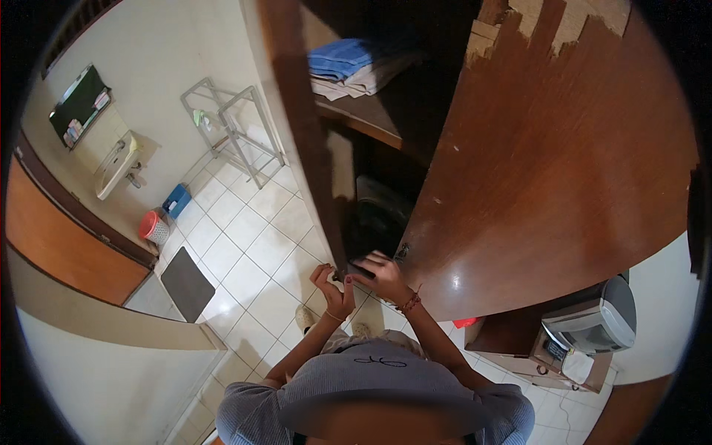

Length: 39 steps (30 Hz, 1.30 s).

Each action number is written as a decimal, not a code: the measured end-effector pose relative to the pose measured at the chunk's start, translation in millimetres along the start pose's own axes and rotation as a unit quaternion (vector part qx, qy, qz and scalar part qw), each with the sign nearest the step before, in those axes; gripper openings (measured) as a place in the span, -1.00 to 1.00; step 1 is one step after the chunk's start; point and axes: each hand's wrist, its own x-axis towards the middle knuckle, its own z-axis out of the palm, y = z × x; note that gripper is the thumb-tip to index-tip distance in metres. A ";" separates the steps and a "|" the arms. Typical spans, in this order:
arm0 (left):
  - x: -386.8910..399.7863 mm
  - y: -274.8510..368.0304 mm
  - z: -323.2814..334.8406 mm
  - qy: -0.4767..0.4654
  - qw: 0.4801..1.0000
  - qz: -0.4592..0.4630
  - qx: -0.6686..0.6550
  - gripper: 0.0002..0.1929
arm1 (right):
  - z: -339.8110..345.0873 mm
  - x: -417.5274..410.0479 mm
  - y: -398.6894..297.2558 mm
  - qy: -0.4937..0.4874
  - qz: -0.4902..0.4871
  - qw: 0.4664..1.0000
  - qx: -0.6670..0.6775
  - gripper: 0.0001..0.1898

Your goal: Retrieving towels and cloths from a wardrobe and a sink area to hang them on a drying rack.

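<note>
A wooden wardrobe stands before me, its brown right door [534, 183] swung wide. At the near end of the narrow left door or panel [317, 150], my left hand [335, 297] has its fingers and thumb on either side of a small dark fitting [336, 275]. My right hand [384, 278] meets the same edge from the inner side. Its fingers are spread and partly blurred, with the thumb close to my left thumb. Whether either hand grips the edge is not clear. Folded blue cloth [340, 57] and pale cloth [356, 83] lie on the wardrobe shelf [361, 121].
A metal lock [403, 252] sits on the right door's edge. Behind that door, a low cabinet [506, 334] carries a grey boxy appliance [595, 317]. To the left are a metal rack [233, 128], a washbasin [119, 167], a bin [154, 227] and a dark mat [188, 283] on tiles.
</note>
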 end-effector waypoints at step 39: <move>90.2 20.9 -35.9 0.237 0.938 -0.003 0.254 -0.51 | -88.7 164.1 3.1 0.023 -0.078 0.997 -0.009 -0.94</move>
